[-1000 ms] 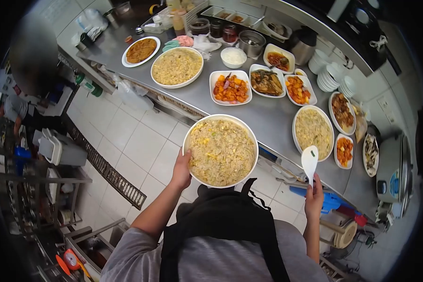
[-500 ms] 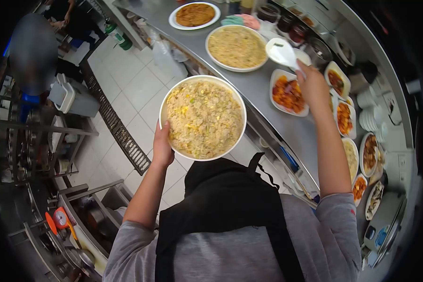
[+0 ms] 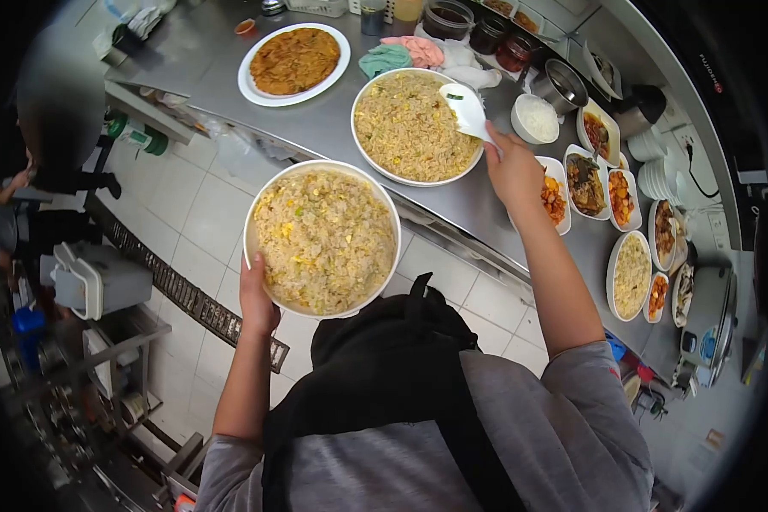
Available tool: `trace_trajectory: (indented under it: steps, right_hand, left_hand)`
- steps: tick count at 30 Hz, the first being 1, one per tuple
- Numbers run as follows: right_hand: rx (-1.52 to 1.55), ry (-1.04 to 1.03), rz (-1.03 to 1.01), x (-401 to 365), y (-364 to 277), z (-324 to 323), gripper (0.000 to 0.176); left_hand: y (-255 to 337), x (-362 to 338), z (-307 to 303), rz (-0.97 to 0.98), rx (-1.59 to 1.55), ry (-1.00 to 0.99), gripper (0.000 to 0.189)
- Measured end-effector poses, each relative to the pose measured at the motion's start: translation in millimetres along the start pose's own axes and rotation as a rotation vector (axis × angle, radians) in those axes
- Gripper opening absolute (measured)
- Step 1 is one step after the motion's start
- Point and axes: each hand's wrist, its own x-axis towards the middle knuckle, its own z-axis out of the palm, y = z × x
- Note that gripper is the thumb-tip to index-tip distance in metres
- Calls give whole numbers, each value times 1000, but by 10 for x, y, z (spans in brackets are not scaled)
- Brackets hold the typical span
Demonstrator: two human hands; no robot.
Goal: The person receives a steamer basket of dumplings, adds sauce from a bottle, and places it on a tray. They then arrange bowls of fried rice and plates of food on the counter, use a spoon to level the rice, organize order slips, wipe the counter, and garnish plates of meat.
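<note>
The person in front of me has a wide white bowl [image 3: 316, 314] on the left hand [image 3: 258, 299], held out before the black apron [image 3: 363, 384], clear of the tabletop [image 3: 188, 51] and over the tiled floor. It is heaped with fried rice flecked with yellow and green. The thumb lies along the bowl's side near the rim; the fingers are tucked out of sight, so I can't tell how widely they spread underneath.

The right hand [image 3: 516, 175] reaches across to the tabletop, curled closed around the handle of a white rice paddle [image 3: 465, 111]. The paddle's broad end, with a dark green fleck on it, lies over the right side of a big round dish [image 3: 418, 182] of similar rice standing on the tabletop; whether it touches the grains I can't make out.

Left of that dish, near it, sits an oval plate [image 3: 244, 75] bearing a browned flat cake [image 3: 294, 61]. Just behind the dish lie a green cloth [image 3: 385, 60] and a pink cloth [image 3: 418, 49], side by side. A white rice bowl [image 3: 533, 136] stands near the right hand, beside a metal pot [image 3: 560, 85]. Farther along that way is a rice cooker [image 3: 706, 316].
</note>
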Motion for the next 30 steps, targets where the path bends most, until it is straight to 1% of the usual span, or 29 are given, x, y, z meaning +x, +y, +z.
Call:
trace_trajectory:
  steps: [2, 4, 5, 7, 8, 10, 13, 17, 19, 20, 22, 28, 30]
  right_hand:
    - [-38, 1, -1, 50, 16, 92, 36]
    - [23, -21, -76, 99, 33, 115, 36]
    - [17, -26, -70, 146, 67, 125, 36]
    - [91, -180, -34, 243, 128, 110, 36]
    - [89, -185, -35, 270, 137, 80, 36]
    - [238, -254, -25, 328, 154, -5, 37]
    - [299, -313, 8, 369, 255, 2, 36]
    - [323, -288, -29, 335, 316, -6, 36]
    - [364, -204, -50, 339, 348, 3, 36]
    - [365, -210, -55, 352, 349, -4, 36]
    - [368, -217, -2, 382, 323, -68, 36]
    - [381, -170, -91, 379, 145, -332, 35]
    - [395, -175, -98, 316, -45, -477, 36]
  left_hand:
    - [50, 137, -9, -7, 13, -6, 48]
    - [130, 212, 32, -18, 8, -34, 49]
    - [176, 246, 53, -28, 10, -34, 49]
    - [208, 326, 44, -48, 6, -27, 50]
    - [215, 352, 53, -52, 4, -23, 50]
    - [269, 373, 100, -46, -7, -49, 50]
    - [312, 386, 176, -51, -15, -33, 50]
    - [364, 380, 292, -32, -18, -24, 50]
    - [385, 379, 358, -27, -3, -24, 50]
    - [373, 396, 369, -28, -4, -17, 50]
    - [338, 445, 384, -7, 0, -50, 50]
    - [303, 514, 515, -22, -15, -90, 52]
    - [335, 547, 588, -14, -40, -89, 51]
